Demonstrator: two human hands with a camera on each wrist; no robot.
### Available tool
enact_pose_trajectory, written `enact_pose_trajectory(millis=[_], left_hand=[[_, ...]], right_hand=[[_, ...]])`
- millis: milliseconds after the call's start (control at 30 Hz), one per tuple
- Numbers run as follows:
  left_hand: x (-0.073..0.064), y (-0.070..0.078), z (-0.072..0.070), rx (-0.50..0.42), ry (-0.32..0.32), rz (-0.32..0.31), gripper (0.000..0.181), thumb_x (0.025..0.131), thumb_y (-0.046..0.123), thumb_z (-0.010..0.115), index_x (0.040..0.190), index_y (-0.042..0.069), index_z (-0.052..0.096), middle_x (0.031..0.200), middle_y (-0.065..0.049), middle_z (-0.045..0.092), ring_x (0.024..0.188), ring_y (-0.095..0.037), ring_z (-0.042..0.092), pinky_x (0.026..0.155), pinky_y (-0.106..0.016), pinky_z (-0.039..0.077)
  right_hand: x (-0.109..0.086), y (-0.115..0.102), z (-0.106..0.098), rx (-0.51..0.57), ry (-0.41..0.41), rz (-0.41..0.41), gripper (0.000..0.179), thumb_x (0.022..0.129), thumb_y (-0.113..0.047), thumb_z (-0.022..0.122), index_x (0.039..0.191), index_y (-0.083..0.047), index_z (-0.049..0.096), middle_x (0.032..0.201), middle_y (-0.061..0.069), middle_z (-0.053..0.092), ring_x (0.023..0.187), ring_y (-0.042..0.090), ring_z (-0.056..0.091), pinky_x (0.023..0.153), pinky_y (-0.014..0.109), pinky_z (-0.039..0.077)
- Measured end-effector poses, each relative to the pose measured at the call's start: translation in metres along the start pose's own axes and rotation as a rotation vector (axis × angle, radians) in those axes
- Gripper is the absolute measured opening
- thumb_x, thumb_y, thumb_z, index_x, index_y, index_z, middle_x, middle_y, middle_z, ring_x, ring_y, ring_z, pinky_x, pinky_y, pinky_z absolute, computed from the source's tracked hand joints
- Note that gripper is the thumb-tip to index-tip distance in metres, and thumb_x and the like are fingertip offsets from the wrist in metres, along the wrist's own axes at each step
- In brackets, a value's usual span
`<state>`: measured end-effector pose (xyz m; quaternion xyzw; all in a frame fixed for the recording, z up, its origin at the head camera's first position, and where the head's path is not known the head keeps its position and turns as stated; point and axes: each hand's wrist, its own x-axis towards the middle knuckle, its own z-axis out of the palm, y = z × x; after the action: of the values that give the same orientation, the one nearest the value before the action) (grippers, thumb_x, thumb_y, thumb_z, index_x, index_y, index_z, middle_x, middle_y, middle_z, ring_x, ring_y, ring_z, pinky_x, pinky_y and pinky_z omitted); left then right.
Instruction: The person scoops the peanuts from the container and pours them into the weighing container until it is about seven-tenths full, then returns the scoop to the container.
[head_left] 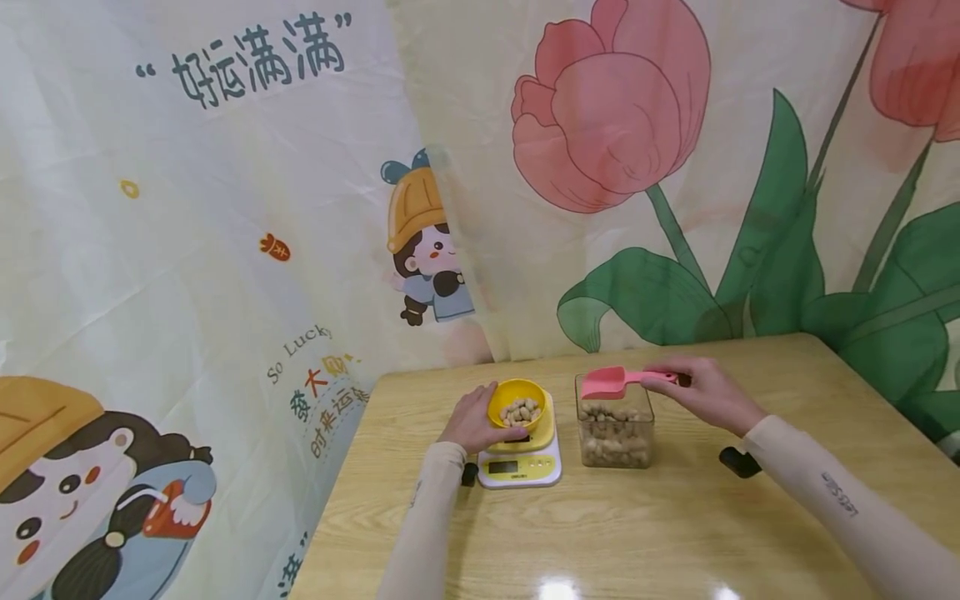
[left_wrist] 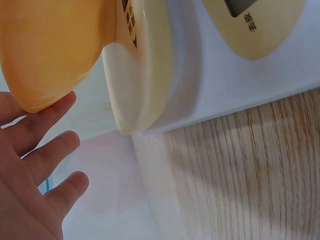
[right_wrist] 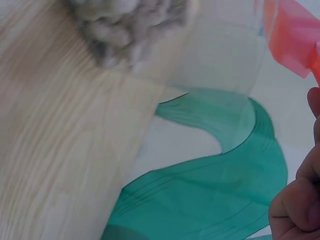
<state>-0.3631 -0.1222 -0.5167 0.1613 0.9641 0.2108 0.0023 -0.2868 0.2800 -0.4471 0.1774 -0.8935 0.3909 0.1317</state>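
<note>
In the head view my left hand [head_left: 474,421] holds a yellow bowl [head_left: 517,388], thumb at the near side and fingers round the left. Peanuts in their shells [head_left: 520,412] lie in the bowl, which sits on a white and yellow kitchen scale [head_left: 521,477]. The left wrist view shows fingertips [left_wrist: 65,102] against the bowl's wall. My right hand [head_left: 708,392] grips a pink scoop [head_left: 609,382] by its handle. The scoop's head is over the top of a clear square container [head_left: 637,400] partly filled with peanuts. It appears through the clear wall in the right wrist view.
The container stands just right of the scale on a wood-grain table [head_left: 600,533]. Behind the table hangs a printed cloth [head_left: 480,250] with tulips and cartoon figures. A small black object [head_left: 740,462] shows beside the right forearm.
</note>
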Motion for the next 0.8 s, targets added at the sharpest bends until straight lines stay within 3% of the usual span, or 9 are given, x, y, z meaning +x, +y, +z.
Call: enact_pose_trajectory(millis=[133, 300, 433, 633, 800], left_hand=[[-0.0008, -0.0013, -0.0006, -0.001, 0.0, 0.003, 0.119, 0.07, 0.082, 0.069, 0.161, 0.017, 0.028, 0.155, -0.01, 0.043, 0.138, -0.033, 0.043, 0.114, -0.053, 0.036], [-0.0012, 0.0003, 0.0005, 0.001, -0.002, 0.006, 0.119, 0.07, 0.081, 0.07, 0.161, 0.016, 0.028, 0.154, -0.01, 0.044, 0.137, -0.033, 0.043, 0.114, -0.053, 0.036], [-0.0012, 0.0034, 0.0022, 0.003, -0.001, 0.014, 0.118, 0.071, 0.08, 0.07, 0.161, 0.014, 0.029, 0.153, -0.01, 0.045, 0.137, -0.033, 0.044, 0.114, -0.053, 0.037], [-0.0013, 0.007, 0.0021, -0.003, -0.004, 0.014, 0.118, 0.071, 0.081, 0.069, 0.161, 0.015, 0.029, 0.155, -0.009, 0.044, 0.137, -0.032, 0.043, 0.115, -0.052, 0.036], [-0.002, 0.0064, 0.0035, 0.008, 0.004, 0.021, 0.119, 0.07, 0.081, 0.071, 0.161, 0.016, 0.029, 0.154, -0.009, 0.044, 0.137, -0.032, 0.043, 0.116, -0.051, 0.035]], right_hand=[[-0.0083, 0.0068, -0.0022, -0.051, -0.028, -0.012, 0.028, 0.095, -0.038, 0.072, 0.112, -0.015, 0.077, 0.082, -0.005, 0.065, 0.067, 0.014, 0.05, 0.054, 0.026, 0.043], [-0.0117, 0.0087, -0.0011, -0.165, -0.056, -0.083, 0.021, 0.091, -0.039, 0.076, 0.101, -0.02, 0.079, 0.077, -0.014, 0.063, 0.064, 0.009, 0.049, 0.053, 0.024, 0.043], [-0.0115, 0.008, 0.0014, -0.204, -0.083, -0.105, 0.025, 0.089, -0.045, 0.077, 0.096, -0.021, 0.08, 0.074, -0.017, 0.062, 0.063, 0.006, 0.049, 0.052, 0.023, 0.044], [-0.0107, 0.005, 0.0052, -0.235, -0.12, -0.083, 0.038, 0.088, -0.042, 0.078, 0.113, -0.014, 0.079, 0.083, -0.013, 0.066, 0.066, 0.008, 0.049, 0.053, 0.023, 0.043], [-0.0116, 0.0021, 0.0074, -0.276, -0.126, -0.068, 0.056, 0.089, -0.05, 0.076, 0.132, -0.015, 0.069, 0.074, -0.011, 0.052, 0.066, 0.008, 0.046, 0.052, 0.023, 0.038]])
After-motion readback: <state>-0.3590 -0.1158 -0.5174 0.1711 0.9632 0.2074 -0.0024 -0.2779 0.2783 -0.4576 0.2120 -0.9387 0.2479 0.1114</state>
